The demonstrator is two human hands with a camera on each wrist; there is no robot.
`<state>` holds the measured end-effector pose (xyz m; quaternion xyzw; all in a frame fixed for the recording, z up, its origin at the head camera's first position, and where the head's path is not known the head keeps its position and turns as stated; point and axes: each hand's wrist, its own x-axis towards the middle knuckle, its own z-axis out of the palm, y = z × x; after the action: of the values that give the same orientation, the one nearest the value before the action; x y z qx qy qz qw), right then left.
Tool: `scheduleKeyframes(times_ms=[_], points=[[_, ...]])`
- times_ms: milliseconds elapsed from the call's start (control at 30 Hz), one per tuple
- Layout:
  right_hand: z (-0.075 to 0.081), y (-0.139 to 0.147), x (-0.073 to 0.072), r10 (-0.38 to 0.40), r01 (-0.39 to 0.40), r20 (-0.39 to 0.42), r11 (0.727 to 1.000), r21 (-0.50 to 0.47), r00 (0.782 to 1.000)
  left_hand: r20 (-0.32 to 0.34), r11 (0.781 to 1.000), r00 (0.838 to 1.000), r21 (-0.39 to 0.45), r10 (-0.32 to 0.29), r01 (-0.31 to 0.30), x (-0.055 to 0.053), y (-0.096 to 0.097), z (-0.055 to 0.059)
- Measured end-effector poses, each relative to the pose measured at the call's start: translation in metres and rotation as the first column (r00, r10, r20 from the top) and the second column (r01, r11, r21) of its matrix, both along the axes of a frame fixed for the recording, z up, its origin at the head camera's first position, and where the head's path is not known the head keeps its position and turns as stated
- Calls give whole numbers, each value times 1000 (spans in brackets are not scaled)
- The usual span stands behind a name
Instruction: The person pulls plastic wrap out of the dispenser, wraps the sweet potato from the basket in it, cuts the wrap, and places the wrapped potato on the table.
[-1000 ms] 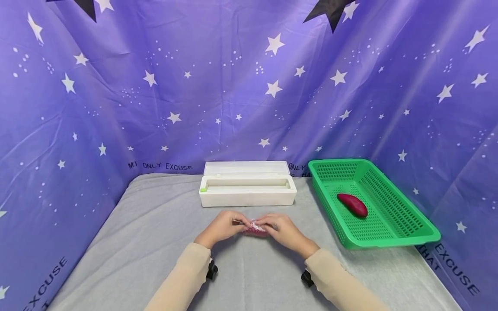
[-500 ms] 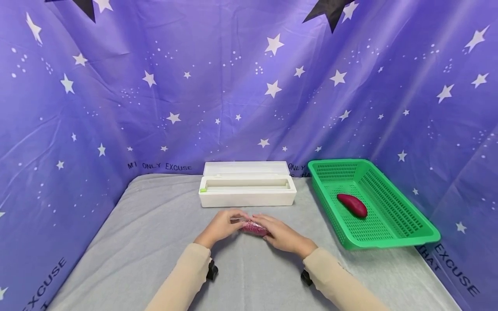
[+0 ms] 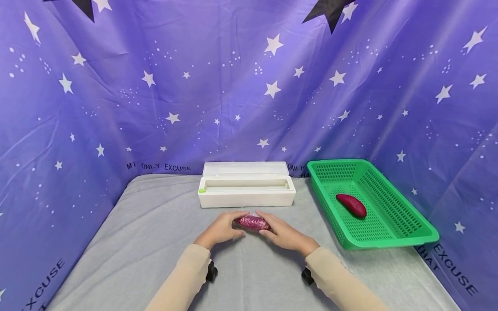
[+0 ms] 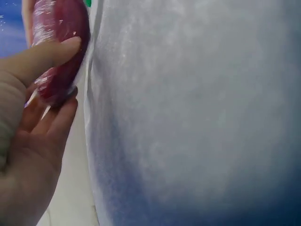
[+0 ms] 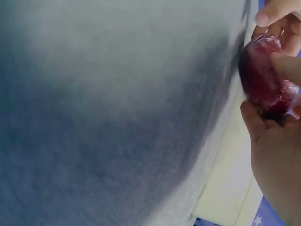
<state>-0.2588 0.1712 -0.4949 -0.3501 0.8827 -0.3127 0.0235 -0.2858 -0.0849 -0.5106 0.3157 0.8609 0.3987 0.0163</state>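
A red-purple sweet potato (image 3: 253,223), wrapped in shiny clear film, is held between both hands above the grey cloth. My right hand (image 3: 285,233) grips its right end, and in the right wrist view the thumb (image 5: 288,67) lies along its side. At the left end is my left hand (image 3: 222,226), thumb and fingers spread around the tip; its thumb stands off the skin in the head view. The left wrist view has the left fingers (image 4: 63,115) beside the tip. The undersides of the fingers are partly hidden.
Behind the hands stands a white long box (image 3: 247,199), its clear lid (image 3: 246,168) raised and a green slider (image 3: 202,190) at its left. To the right, a green basket (image 3: 389,244) holds an unwrapped sweet potato (image 3: 352,205). A purple star curtain (image 3: 218,86) surrounds the grey cloth (image 3: 155,203).
The hands have drawn apart from over the wrapped sweet potato to its two ends, uncovering its middle. The left thumb has come away from it. Box and basket stay put.
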Motion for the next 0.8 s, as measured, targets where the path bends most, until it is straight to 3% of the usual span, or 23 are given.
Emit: scheduleKeyframes(times_ms=[200,433,500,667,800], points=[[3,0,-1,-60,90,207,986,-139,976,25,993,1000,121,-4,1,-1,-1,-1],[4,3,-3,-2,147,446,946,-290,895,174,967,981,252,-88,42,4,0,6],[2,4,-5,25,140,470,940,-313,882,216,965,971,260,-103,45,1,0,3],[2,6,-8,63,128,497,932,-340,866,296,949,943,309,-156,60,2,1,7],[4,7,-9,91,137,558,926,-353,825,362,939,914,341,-182,52,3,1,8]])
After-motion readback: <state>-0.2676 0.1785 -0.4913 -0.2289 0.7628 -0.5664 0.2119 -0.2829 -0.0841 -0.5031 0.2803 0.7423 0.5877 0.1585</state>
